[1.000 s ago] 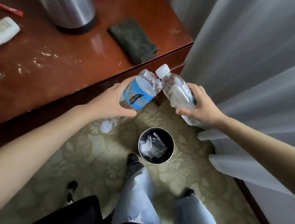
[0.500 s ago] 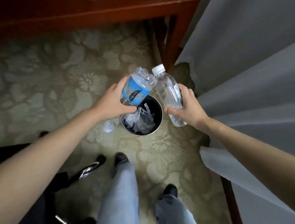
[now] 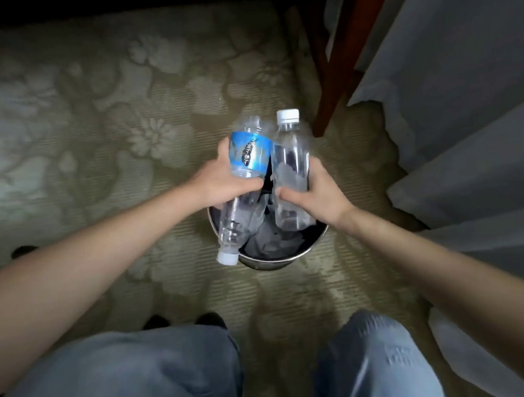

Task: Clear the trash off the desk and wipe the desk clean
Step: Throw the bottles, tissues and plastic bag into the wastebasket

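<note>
Patterned olive carpet (image 3: pixel 98 123) fills most of what we see, with a grey curtain (image 3: pixel 465 88) at the right and a wooden leg (image 3: pixel 343 66) beside it. Below our hands stands the round metal bin (image 3: pixel 278 261), already holding crumpled paper (image 3: pixel 270 241).

Over it we hold two clear plastic bottles. They look empty, so we judge them light, thin-walled, easy to dent and a little slick; taking them round the middle seems best. Our left hand (image 3: pixel 222 184) is clamped on the bottle with the blue label (image 3: pixel 245 168), cap pointing down past the bin's near rim. Our right hand (image 3: pixel 316 191) is clamped on the plain bottle (image 3: pixel 291 164), cap up and base inside the bin's mouth. The two bottles touch side by side between our grips.
</note>
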Available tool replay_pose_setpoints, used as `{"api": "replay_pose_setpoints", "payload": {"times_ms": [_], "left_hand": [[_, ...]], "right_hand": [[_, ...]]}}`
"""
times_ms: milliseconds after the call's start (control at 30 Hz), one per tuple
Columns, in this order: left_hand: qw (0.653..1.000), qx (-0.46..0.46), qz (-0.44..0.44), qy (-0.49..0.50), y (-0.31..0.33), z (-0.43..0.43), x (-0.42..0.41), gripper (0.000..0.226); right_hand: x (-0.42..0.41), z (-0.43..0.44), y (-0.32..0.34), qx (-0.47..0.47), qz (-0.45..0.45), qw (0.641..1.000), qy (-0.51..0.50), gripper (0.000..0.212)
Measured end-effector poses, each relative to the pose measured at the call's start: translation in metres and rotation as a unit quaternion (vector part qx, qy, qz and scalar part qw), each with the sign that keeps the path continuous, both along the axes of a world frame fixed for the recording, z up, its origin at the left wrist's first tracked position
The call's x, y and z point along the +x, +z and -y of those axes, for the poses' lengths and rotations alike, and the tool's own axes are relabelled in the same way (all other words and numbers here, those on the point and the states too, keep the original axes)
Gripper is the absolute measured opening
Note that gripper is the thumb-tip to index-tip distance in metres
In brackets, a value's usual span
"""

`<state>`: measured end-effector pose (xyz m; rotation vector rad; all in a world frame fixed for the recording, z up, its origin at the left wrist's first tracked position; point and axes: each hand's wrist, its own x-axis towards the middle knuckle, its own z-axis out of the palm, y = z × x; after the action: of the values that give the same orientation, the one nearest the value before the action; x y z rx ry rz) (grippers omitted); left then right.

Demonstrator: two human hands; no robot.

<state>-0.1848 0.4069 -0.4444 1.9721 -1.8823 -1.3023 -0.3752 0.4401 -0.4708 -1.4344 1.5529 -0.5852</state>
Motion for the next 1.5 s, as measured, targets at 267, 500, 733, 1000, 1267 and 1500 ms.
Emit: {"api": "replay_pose_setpoints", "payload": {"times_ms": [267, 500, 733, 1000, 1267, 1500], "left_hand": [[0.988, 0.089, 0.123, -0.027, -0.032, -0.009, -0.020, 0.080], [0.971, -0.055, 0.208, -0.105, -0.012, -0.017, -0.017, 0.057], [0.890, -0.186, 0.290, -0.299, 0.101, -0.019, 0.008, 0.044], [0.922, -0.139, 0.252, -0.257, 0.238, -0.014, 0.059, 0.059], [0.924, -0.129, 0.257, -0.251, 0.381, 0.022, 0.148, 0.061], [0.929, -0.129, 0.279, -0.207, 0.450, 0.070, 0.224, 0.059]], "right_hand": [[-0.002, -0.001, -0.041, 0.100, -0.218, 0.964, 0.114, 0.021], [-0.011, -0.008, 0.002, -0.018, -0.280, 0.951, 0.127, 0.028], [-0.001, -0.010, 0.100, -0.128, -0.321, 0.916, 0.204, 0.036], [0.055, 0.002, 0.251, -0.185, -0.368, 0.871, 0.267, 0.052], [0.136, 0.048, 0.397, -0.175, -0.438, 0.819, 0.327, 0.060], [0.208, 0.112, 0.464, -0.229, -0.449, 0.807, 0.308, 0.068]]}}
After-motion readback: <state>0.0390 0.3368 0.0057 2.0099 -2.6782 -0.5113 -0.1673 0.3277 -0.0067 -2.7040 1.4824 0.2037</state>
